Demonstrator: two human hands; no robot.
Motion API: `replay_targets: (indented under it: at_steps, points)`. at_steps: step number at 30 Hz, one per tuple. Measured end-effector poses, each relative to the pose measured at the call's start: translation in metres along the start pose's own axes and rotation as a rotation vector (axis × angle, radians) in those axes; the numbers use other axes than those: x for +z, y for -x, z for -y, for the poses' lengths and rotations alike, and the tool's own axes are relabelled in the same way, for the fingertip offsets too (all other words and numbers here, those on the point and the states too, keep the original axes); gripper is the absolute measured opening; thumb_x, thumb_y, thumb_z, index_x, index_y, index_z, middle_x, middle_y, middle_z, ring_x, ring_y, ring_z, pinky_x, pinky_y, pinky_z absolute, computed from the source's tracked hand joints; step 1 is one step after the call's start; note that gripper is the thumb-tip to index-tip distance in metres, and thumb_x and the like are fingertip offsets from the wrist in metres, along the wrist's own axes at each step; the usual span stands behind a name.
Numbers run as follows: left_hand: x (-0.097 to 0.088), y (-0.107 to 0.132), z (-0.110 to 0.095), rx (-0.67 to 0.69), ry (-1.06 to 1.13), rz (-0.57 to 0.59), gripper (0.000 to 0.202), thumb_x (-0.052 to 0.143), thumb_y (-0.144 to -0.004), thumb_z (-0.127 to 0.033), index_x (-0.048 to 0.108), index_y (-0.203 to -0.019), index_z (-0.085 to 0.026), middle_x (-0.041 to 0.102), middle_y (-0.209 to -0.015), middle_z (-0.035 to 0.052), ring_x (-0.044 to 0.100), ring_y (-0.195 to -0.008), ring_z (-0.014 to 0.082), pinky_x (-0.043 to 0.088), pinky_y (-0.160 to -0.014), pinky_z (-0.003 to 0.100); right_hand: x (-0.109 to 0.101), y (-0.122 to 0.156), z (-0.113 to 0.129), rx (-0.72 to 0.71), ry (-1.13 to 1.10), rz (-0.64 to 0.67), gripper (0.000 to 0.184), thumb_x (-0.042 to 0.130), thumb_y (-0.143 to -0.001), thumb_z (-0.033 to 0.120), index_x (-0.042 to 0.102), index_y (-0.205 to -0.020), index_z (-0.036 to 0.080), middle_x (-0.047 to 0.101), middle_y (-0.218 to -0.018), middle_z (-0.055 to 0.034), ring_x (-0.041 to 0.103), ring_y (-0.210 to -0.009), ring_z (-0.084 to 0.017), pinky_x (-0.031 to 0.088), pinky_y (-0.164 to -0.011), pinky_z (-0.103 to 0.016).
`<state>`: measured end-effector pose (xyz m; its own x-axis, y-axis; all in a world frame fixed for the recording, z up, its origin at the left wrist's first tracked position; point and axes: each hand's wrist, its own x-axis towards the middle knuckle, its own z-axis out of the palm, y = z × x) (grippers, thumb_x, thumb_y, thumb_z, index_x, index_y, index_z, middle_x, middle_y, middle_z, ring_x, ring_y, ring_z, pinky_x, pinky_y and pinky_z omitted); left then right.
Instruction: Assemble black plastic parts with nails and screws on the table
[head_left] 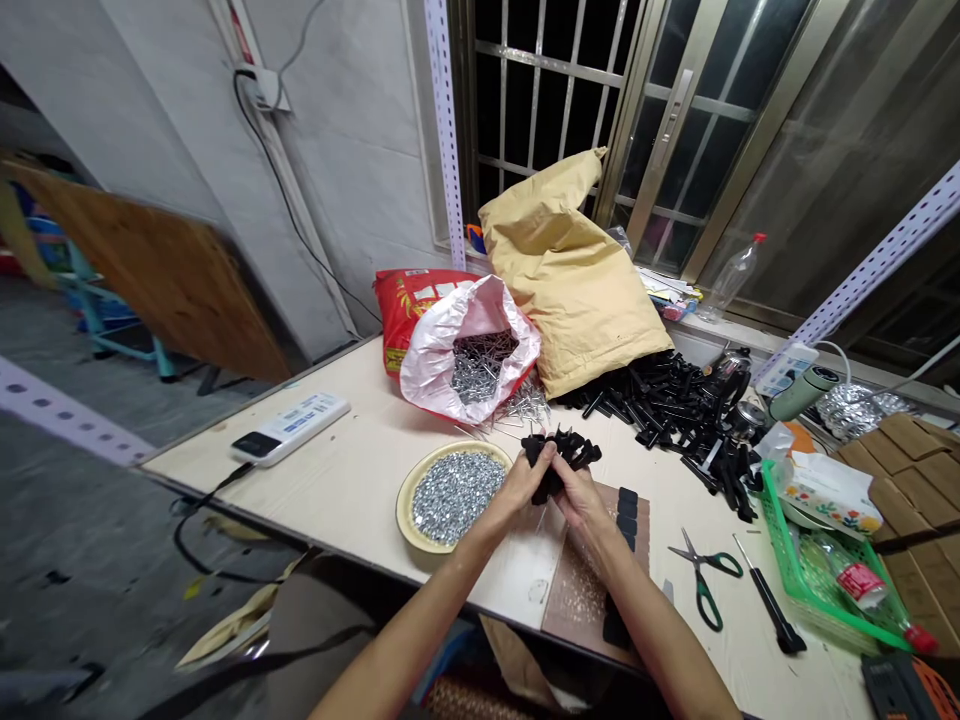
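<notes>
Black plastic pieces [576,448], one bunch: held in your two hands over the middle of the tabletop [337,490], just right of the bowl; exact count hidden by fingers.

Your left hand [529,480]: grip pressed around the bunch from the left, thumb on top. Your right hand [576,490]: grip pinching the same bunch from the right, thumb beside the other.

Bowl [403,512], cream, one: left of your hands, filled with small silvery metal bits [457,492].

Red sack [397,300], one, white inside: far left, mouth turned toward you, metal pins [480,375] within and more strewn before it.

Paper sack [585,290], tan, one: far side, right of the red one.

Black heap [652,405], similar pieces: far right, at the paper sack's foot.

Brown board [566,590], one: near side, partly under your right forearm.

Scissors [701,572], one pair, blades parted: right of the board.

Screwdriver [771,600], black handle: right of the scissors.

Green basket [781,545], one: right edge, holding a plastic bottle [855,580].

White device [291,428], one, cabled: left.
</notes>
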<state>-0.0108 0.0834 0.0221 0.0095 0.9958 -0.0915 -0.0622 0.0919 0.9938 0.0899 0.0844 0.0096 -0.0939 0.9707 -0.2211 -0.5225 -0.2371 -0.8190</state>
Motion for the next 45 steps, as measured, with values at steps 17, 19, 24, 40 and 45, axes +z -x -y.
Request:
replay_targets:
  at_steps: [17,19,24,40,45]
  points:
    - [0.006,0.014,0.002,0.418,-0.051,-0.409,0.032,0.060,-0.076,-0.043,0.057,-0.056,-0.019,0.056,-0.053,-0.0014,0.053,-0.053,0.0126,0.044,-0.058,0.025,-0.035,-0.027,-0.027,-0.270,0.735,-0.347,0.040,0.064,-0.067,0.039,0.059,-0.097,0.013,0.067,-0.081,-0.0075,0.065,-0.074,-0.023,0.054,-0.066,-0.035]
    - [0.006,0.017,-0.004,0.326,0.041,-0.395,0.039,0.062,-0.075,-0.043,0.047,-0.047,-0.019,0.045,-0.043,-0.0049,0.043,-0.043,0.0087,0.039,-0.049,0.022,-0.045,-0.037,-0.032,-0.314,0.799,-0.357,0.051,0.068,-0.062,0.031,0.056,-0.108,0.014,0.066,-0.097,-0.0109,0.063,-0.093,-0.028,0.052,-0.079,-0.040]
    - [-0.007,0.014,-0.026,-0.008,0.489,-0.284,0.042,0.069,-0.071,-0.046,0.044,-0.053,-0.019,0.032,-0.039,-0.0105,0.027,-0.032,0.0030,0.020,-0.033,0.017,-0.051,-0.041,-0.044,-0.516,1.154,-0.308,0.077,0.059,-0.074,0.028,0.027,-0.141,0.008,0.049,-0.130,-0.0221,0.045,-0.124,-0.034,0.041,-0.098,-0.050]
    - [-0.046,0.024,-0.034,-0.162,0.407,0.033,0.050,0.044,-0.083,-0.061,0.063,-0.074,-0.015,0.053,-0.061,0.0023,0.052,-0.057,0.0134,0.045,-0.051,0.025,0.009,0.034,0.029,-1.211,1.439,0.484,0.025,0.044,-0.094,0.026,0.068,-0.099,0.033,0.070,-0.105,-0.0013,0.056,-0.113,-0.018,0.043,-0.097,-0.041]
    - [-0.073,0.030,0.015,0.194,-0.696,-0.240,0.020,0.054,-0.082,-0.032,0.069,-0.080,-0.018,0.062,-0.083,0.0102,0.054,-0.091,0.0276,0.044,-0.079,0.038,0.023,0.050,0.046,-1.137,1.032,0.128,0.027,0.037,-0.097,0.030,0.055,-0.116,0.024,0.070,-0.093,-0.0050,0.064,-0.091,-0.017,0.050,-0.086,-0.038]
